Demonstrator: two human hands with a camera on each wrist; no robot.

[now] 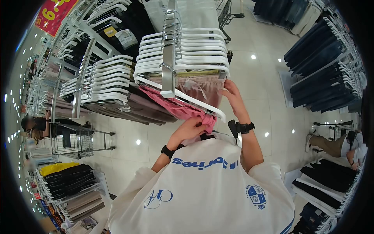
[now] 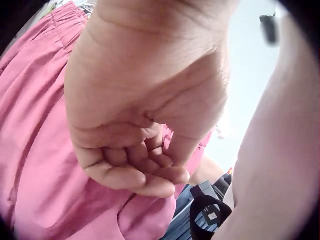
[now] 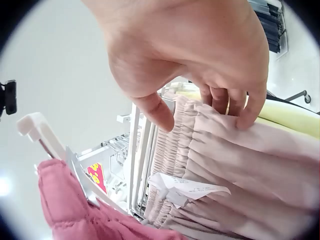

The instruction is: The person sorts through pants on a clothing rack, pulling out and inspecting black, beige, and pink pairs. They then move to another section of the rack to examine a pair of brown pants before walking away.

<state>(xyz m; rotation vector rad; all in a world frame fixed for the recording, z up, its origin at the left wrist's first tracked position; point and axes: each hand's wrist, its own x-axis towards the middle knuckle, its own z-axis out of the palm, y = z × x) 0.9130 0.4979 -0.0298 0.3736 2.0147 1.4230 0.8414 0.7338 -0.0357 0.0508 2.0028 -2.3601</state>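
Pink pants with a gathered waist hang on the front white hanger, which slants out from the rail. My left hand holds their near end, its fingers curled in at the pink cloth in the left wrist view. Behind them hang pale pink pants with an elastic waistband and a white label. At their side edge, my right hand has its thumb against the waistband and its fingers bent over the cloth, some fingertips hidden behind it.
Several white hangers crowd the metal rail arm behind the pale pair. More racks of trousers stand to the left, and dark jeans hang to the right. Shopping carts and two other people are at the sides.
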